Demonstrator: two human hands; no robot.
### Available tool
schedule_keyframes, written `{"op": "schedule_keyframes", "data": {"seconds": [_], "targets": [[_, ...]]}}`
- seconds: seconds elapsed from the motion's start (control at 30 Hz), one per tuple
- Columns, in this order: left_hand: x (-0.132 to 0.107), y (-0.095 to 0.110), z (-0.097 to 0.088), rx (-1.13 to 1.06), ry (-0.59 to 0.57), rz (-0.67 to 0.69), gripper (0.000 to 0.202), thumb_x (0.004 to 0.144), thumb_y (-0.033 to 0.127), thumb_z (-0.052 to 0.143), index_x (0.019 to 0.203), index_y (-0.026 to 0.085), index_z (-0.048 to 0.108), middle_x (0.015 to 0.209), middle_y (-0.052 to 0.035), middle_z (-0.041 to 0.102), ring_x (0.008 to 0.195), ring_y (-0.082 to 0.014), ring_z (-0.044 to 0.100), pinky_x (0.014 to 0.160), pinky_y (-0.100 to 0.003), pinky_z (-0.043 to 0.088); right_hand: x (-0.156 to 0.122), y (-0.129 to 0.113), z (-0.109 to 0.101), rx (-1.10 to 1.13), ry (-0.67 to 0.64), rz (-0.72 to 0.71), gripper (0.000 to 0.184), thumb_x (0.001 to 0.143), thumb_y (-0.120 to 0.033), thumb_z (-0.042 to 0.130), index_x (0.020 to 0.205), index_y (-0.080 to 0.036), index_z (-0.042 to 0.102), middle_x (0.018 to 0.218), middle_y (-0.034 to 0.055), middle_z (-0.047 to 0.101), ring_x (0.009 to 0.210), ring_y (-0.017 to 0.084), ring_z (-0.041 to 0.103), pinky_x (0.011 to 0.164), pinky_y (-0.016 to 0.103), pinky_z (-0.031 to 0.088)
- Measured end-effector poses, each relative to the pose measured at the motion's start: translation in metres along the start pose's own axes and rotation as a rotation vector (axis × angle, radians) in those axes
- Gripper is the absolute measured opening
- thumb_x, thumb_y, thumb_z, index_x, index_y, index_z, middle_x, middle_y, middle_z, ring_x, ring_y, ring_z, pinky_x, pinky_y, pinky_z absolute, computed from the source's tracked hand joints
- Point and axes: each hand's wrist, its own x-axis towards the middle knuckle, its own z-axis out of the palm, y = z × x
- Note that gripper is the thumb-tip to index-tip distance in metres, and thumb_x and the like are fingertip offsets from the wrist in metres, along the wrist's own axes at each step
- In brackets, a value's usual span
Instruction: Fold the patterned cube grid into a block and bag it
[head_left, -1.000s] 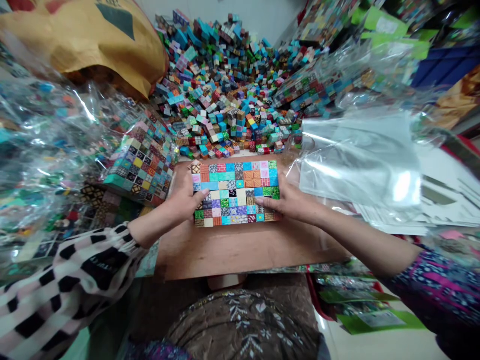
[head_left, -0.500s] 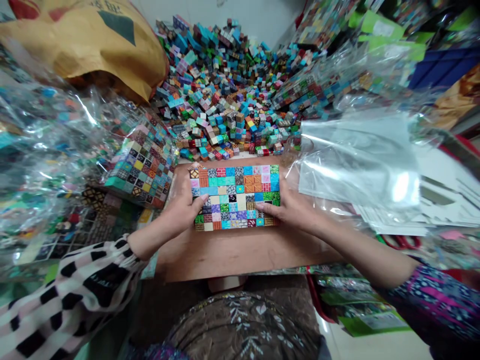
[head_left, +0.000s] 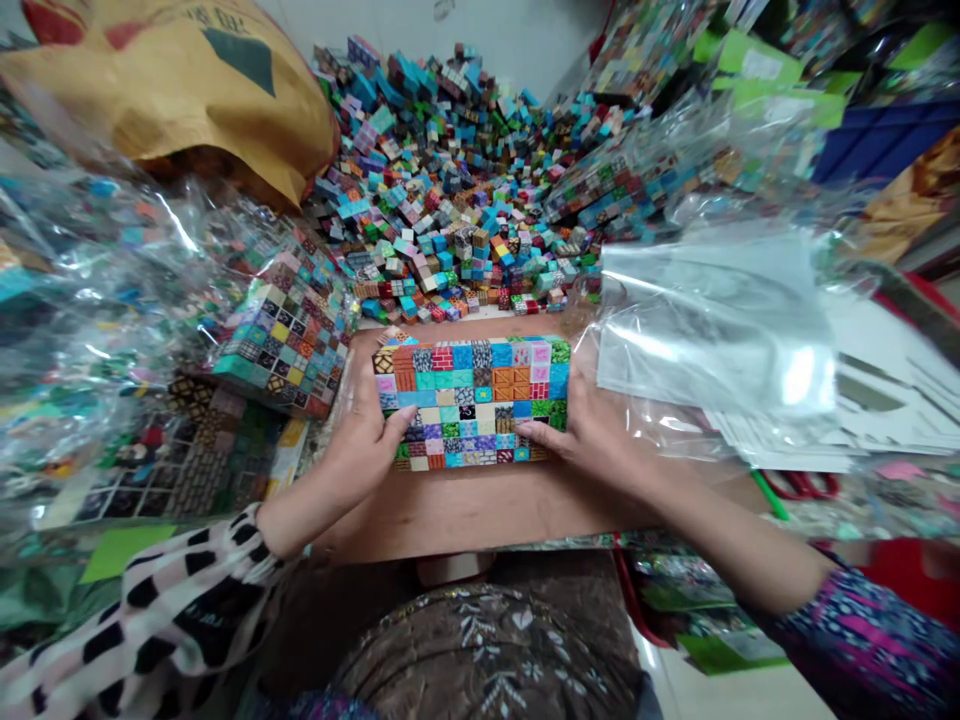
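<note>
A rectangular block of small printed cubes (head_left: 469,405), packed edge to edge, is held between my two hands over a brown board (head_left: 480,510). My left hand (head_left: 367,425) grips its left end, thumb on the patterned face. At the right end my right hand (head_left: 577,425) does the same, its thumb lying across the lower right cubes. The fingers of both hands are mostly hidden behind the ends. The block's top edge shows as a thin strip. A few cubes (head_left: 394,335) peek out behind its upper left corner.
Behind the board rises a heap of loose cubes (head_left: 457,200). A plastic-wrapped cube block (head_left: 281,335) and a yellow sack (head_left: 187,90) are on the left. To the right lie clear plastic bags (head_left: 712,330), white sheets (head_left: 892,370) and red-handled scissors (head_left: 802,485).
The block has tilted and come slightly closer, so its top edge now shows and its face looks larger. Both hands have moved with it and keep their hold.
</note>
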Motion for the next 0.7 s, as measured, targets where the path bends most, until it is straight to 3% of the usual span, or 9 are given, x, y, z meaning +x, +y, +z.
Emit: {"op": "schedule_keyframes", "data": {"seconds": [0.13,0.23,0.37,0.53,0.7], "targets": [[-0.016,-0.006,0.005,0.055,0.010,-0.069,0.081,0.096,0.044,0.048,0.157,0.011,0.007,0.160,-0.0231,0.028,0.149,-0.0332,0.028,0.120,-0.053,0.027,-0.010,-0.004,-0.002,0.025,-0.003,-0.006,0.099,0.088,-0.050,0.061,0.158,-0.014,0.002,0.143,0.0252,0.049,0.128,0.042,0.053,0.104,0.059,0.047],[-0.028,-0.011,0.010,0.069,0.049,-0.055,0.084,0.095,0.044,0.050,0.158,0.012,0.003,0.163,-0.0232,0.022,0.152,-0.0335,0.021,0.121,-0.054,0.024,-0.018,-0.006,-0.003,0.001,0.001,0.001,0.098,0.089,-0.054,0.060,0.158,-0.015,0.001,0.145,0.0257,0.049,0.130,0.044,0.051,0.103,0.062,0.047],[-0.042,-0.016,0.016,0.080,0.129,0.035,0.084,0.094,0.039,0.054,0.158,0.017,0.005,0.165,-0.0196,0.019,0.152,-0.0330,0.021,0.122,-0.054,0.023,-0.030,-0.006,-0.001,-0.084,0.038,-0.014,0.092,0.089,-0.059,0.058,0.157,-0.015,0.013,0.141,0.0274,0.051,0.128,0.047,0.052,0.098,0.066,0.048],[-0.058,-0.028,0.027,0.126,0.207,0.115,0.086,0.092,0.034,0.058,0.158,0.017,0.005,0.159,-0.0232,0.030,0.149,-0.0365,0.029,0.118,-0.058,0.030,-0.041,-0.001,0.007,-0.107,0.097,-0.037,0.081,0.088,-0.061,0.058,0.149,-0.015,0.030,0.131,0.0270,0.057,0.118,0.046,0.059,0.091,0.064,0.052],[-0.074,-0.042,0.038,0.053,0.200,0.128,0.093,0.090,0.035,0.062,0.157,0.020,-0.001,0.158,-0.0246,0.031,0.144,-0.0383,0.038,0.115,-0.061,0.032,-0.050,0.010,0.020,-0.134,0.178,-0.092,0.073,0.087,-0.065,0.058,0.139,-0.016,0.042,0.120,0.0242,0.065,0.111,0.044,0.063,0.090,0.064,0.052]]}}
